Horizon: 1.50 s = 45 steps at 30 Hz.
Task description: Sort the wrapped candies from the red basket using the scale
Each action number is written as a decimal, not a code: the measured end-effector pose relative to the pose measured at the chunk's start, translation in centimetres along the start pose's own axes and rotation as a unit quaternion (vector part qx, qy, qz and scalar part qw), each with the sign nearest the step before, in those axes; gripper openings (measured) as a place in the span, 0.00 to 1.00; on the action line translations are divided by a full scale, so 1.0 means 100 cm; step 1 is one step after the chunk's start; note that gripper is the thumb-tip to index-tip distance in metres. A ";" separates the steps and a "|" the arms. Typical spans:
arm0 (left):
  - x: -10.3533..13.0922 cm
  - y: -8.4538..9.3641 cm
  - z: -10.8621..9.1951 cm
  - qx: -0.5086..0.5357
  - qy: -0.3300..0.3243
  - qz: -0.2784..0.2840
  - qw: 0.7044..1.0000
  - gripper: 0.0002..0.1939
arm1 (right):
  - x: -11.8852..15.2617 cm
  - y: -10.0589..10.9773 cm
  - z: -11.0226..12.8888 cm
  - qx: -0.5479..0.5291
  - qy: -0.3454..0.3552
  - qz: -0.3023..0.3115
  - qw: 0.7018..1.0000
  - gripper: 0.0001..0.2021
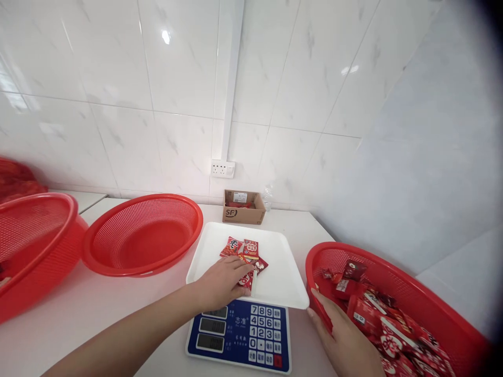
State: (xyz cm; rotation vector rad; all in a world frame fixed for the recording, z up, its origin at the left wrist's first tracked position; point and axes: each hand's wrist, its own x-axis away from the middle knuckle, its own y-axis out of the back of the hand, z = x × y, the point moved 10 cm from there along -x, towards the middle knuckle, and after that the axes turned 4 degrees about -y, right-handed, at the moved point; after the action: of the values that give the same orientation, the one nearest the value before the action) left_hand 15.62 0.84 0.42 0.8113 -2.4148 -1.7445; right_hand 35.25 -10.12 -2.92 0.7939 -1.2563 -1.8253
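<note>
On the white tray (275, 251) of a digital scale lie several small red packets (251, 248). My left hand (223, 280) reaches over them, its fingers curled onto the packets at the pile's near side. At the right, my right hand (341, 330) grips the rim of a red basket (416, 288) that holds many red packets (389, 335), with the thumb outside and the fingers over the edge. Below the tray shows the scale's blue keypad panel (239, 335); its display digits are too faint to read.
A red basket (143, 246) with nothing visible inside stands left of the scale, and another red basket (39, 251) is at the far left. Behind the tray sits a small cardboard box (243, 215) with red packets. A wall socket (222, 168) is above it.
</note>
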 end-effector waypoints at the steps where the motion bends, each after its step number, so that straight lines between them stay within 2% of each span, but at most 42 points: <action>1: -0.002 -0.003 0.000 0.002 0.005 0.005 1.000 0.24 | 0.000 0.000 0.001 -0.002 0.004 -0.002 1.000 0.24; 5: 0.002 0.002 0.006 0.013 0.042 -0.012 0.999 0.16 | 0.001 0.001 0.002 0.002 0.004 0.002 1.000 0.25; 7: 0.009 0.014 0.012 0.009 0.057 -0.043 0.997 0.13 | 0.002 0.000 0.001 0.008 -0.002 0.012 1.000 0.25; 9: 0.020 0.036 0.021 -0.019 0.074 -0.096 0.992 0.11 | 0.002 -0.002 0.001 0.014 -0.007 0.026 1.000 0.26; 13: 0.054 0.091 0.065 -0.124 0.183 -0.189 0.957 0.11 | 0.002 -0.005 0.001 0.018 -0.008 0.041 0.999 0.27; 15: 0.071 0.110 0.092 -0.168 0.254 -0.191 0.933 0.14 | 0.001 -0.006 0.001 0.016 -0.009 0.044 0.999 0.27; 17: 0.082 0.116 0.111 -0.200 0.299 -0.169 0.917 0.17 | 0.001 -0.006 0.001 0.014 -0.012 0.044 0.999 0.27; 19: 0.081 0.109 0.117 -0.216 0.299 -0.144 0.918 0.19 | 0.001 -0.005 0.001 0.011 -0.011 0.039 0.999 0.27; 21: 0.069 0.090 0.111 -0.198 0.266 -0.112 0.937 0.22 | 0.002 -0.002 0.002 0.007 -0.005 0.028 1.000 0.26; 25: 0.032 0.035 0.079 -0.070 0.189 -0.012 0.979 0.31 | 0.004 0.000 0.003 0.003 0.003 0.016 1.000 0.25; 28: 0.003 0.003 0.057 0.006 0.161 0.066 0.985 0.39 | 0.004 -0.003 0.003 0.002 0.001 0.025 1.000 0.26; 30: -0.014 -0.010 0.051 0.011 0.156 0.100 0.983 0.45 | 0.003 -0.004 0.003 0.007 0.000 0.030 1.000 0.26; 34: -0.047 -0.024 0.045 -0.052 0.120 0.116 0.985 0.46 | 0.002 -0.003 0.007 0.013 0.009 0.028 0.999 0.26; 39: -0.071 -0.024 0.022 -0.157 0.036 0.061 0.985 0.33 | 0.002 -0.004 0.006 0.011 0.004 0.032 0.999 0.26; 45: -0.080 -0.026 0.007 -0.184 -0.008 0.041 0.982 0.18 | 0.003 -0.002 0.005 0.014 0.010 0.013 1.000 0.24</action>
State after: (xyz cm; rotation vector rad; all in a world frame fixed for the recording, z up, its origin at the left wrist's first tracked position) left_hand 23.24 4.37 -0.11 0.6430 -2.0057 -2.0773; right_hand 34.58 -10.12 -2.91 0.8064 -1.2754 -1.7793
